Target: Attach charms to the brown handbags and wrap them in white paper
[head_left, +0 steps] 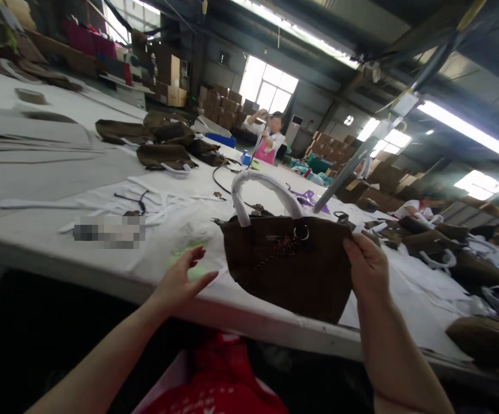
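Observation:
A dark brown handbag [292, 270] is held upright at the front edge of the table, its handle [266, 181] wrapped in white. My right hand [368, 264] grips its upper right side, thumb on the front face. A metal ring [301, 231] and a small dangling trim show on the bag's front. To the left of the bag, my left hand [186, 273] is apart from it, with thumb and fingers spread and nothing in them. Behind that hand lie clear plastic and a light green piece [193, 264] on the table.
The long white table [115, 270] carries more brown bags [165, 155] at the back left and several bags [456, 247] on the right. White straps and a black cord [134, 200] lie on the left. A slanted metal pole [353, 167] rises behind the handbag. Across the table stands a person [266, 141].

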`<act>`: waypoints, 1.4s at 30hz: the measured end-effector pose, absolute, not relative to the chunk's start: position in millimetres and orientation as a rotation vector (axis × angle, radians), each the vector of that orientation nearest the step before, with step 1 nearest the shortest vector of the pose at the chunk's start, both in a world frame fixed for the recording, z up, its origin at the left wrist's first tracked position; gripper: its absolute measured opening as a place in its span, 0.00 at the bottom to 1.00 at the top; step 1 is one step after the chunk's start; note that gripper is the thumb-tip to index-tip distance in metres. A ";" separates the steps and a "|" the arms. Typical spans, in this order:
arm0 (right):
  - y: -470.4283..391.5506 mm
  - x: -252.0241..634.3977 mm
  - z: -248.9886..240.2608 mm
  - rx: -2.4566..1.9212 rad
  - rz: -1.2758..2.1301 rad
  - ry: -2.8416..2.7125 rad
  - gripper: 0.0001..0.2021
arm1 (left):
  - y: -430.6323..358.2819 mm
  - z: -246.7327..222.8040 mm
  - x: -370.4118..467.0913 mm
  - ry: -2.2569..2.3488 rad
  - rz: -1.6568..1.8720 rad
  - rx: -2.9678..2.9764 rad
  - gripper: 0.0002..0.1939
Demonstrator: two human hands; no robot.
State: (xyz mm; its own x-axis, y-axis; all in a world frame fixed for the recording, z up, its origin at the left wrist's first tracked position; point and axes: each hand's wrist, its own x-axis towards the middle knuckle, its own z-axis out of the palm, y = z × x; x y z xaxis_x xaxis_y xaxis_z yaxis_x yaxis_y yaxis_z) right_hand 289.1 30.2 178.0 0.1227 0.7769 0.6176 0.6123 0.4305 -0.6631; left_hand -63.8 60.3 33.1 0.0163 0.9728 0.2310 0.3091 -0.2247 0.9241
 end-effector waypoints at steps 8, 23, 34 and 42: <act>-7.1 213.0 1.4 -1.425 0.889 -1.742 0.12 | -13.1 -22.9 -143.2 1.876 1.253 1.051 0.28; -21.8 124.5 -61.6 -1.748 1.164 -1.805 0.14 | -94.0 -28.8 -146.0 2.252 0.990 1.709 0.16; -14.7 111.3 -95.6 -1.462 1.577 -1.177 0.14 | -49.1 -50.3 -154.3 2.230 1.093 1.429 0.18; -15.1 120.1 -91.2 -1.267 1.588 -1.387 0.13 | -33.6 -35.0 -113.6 1.847 1.097 2.000 0.11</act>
State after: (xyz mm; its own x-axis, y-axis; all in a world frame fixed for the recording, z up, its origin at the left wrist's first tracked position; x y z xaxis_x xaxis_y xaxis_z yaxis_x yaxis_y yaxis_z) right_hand 120.1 -15.1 -91.2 -0.3050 0.9229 -0.2349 0.1088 -0.2113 -0.9714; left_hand -113.6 -33.6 -35.0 -0.0601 0.9251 0.3750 0.7716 -0.1953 0.6054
